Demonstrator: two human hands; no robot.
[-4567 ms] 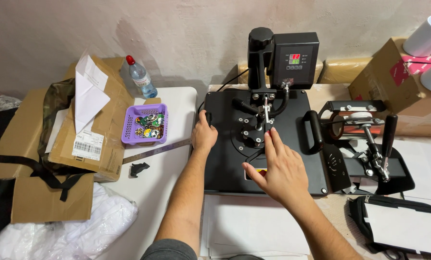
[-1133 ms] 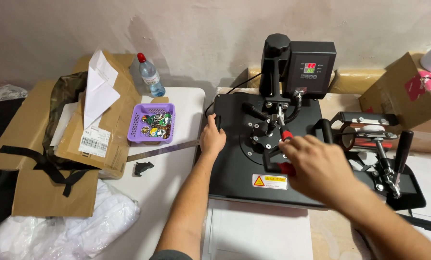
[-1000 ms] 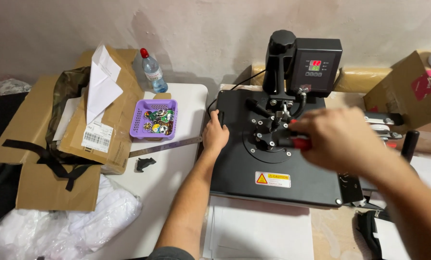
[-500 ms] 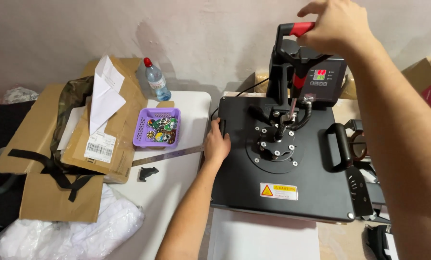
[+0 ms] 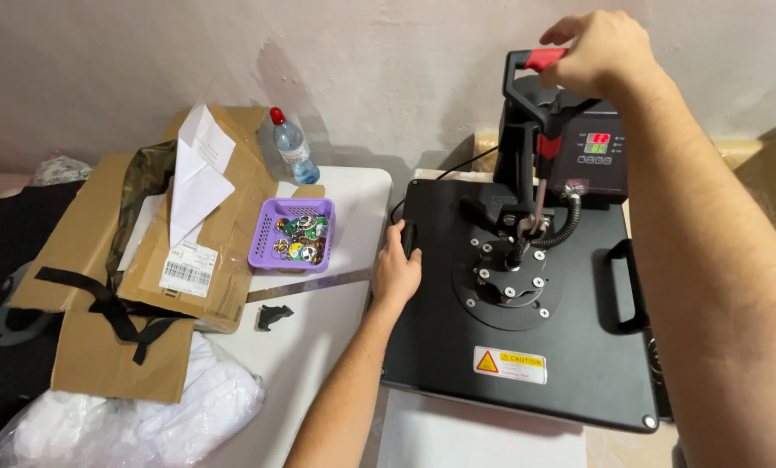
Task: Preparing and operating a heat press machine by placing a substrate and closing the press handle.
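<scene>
Heat press sits on white desk, black platen flat, long side running L–R. Lever handle is raised high at rear, held fully wrapped in R hand. L hand is curled on platen's left edge handle, bracing. Lever lies above and behind platen; R hand nearer.

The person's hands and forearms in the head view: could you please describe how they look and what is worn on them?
Both are bare: the left hand and right hand have no gloves, rings or watch visible. Both forearms are uncovered with no sleeve in view, and the right one shows fine hair.
</scene>
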